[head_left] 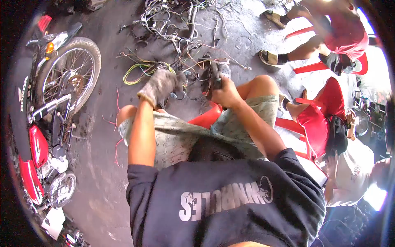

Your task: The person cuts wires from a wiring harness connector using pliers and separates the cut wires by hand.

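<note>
My left hand (160, 85) wears a grey work glove and is closed around part of a wire bundle; its fingertips are partly hidden. Yellow-green wires (138, 74) loop out beside the glove. My right hand (224, 92), bare, grips a dark tool (215, 74) whose exact kind I cannot make out. Between the two hands, thin coloured wires (189, 74) run over the ground. Beyond them lies a large tangle of stripped cable harness (177, 20).
A red motorcycle (39, 146) stands at the left, its wheel (70, 74) toward the wires. People sit at the right, one in red shorts (347, 43), one in a white shirt (354, 173). Red chair legs (308, 67) and sandaled feet (269, 57) are near the upper right.
</note>
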The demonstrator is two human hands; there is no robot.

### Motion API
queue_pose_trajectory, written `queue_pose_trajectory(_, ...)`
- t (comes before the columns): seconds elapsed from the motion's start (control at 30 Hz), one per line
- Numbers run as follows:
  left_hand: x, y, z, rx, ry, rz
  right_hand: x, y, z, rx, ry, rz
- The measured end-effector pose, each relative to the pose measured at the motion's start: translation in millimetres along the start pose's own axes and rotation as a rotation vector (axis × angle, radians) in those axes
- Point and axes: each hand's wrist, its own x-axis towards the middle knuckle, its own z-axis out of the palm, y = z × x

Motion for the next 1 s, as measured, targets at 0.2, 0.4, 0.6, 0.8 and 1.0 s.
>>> queue_pose_trajectory(0.2,-20.1,76.6,-41.4,-1.139,-0.075,-0.384,16.8,-17.2,-25.4,0.14,0.113,0.282)
queue_pose_trajectory(0.4,29.5,56.1,-27.6,-1.627,1.074,-0.181,-28.2,-29.7,13.4,-0.192,-0.236,0.017)
queue_pose_trajectory(0.6,21.2,79.2,7.5,0.42,0.468,-0.209,-40.4,-47.5,1.4,0.147,-0.328,0.016)
queue_pose_trajectory(0.8,31.0,37.9,7.5,0.503,0.642,-0.25,-47.4,-37.0,11.3,0.235,-0.543,0.033)
queue_pose_trajectory(1.0,33.8,23.2,7.2,0.549,0.586,-0.27,-38.4,-25.3,3.4,-0.12,-0.373,-0.152)
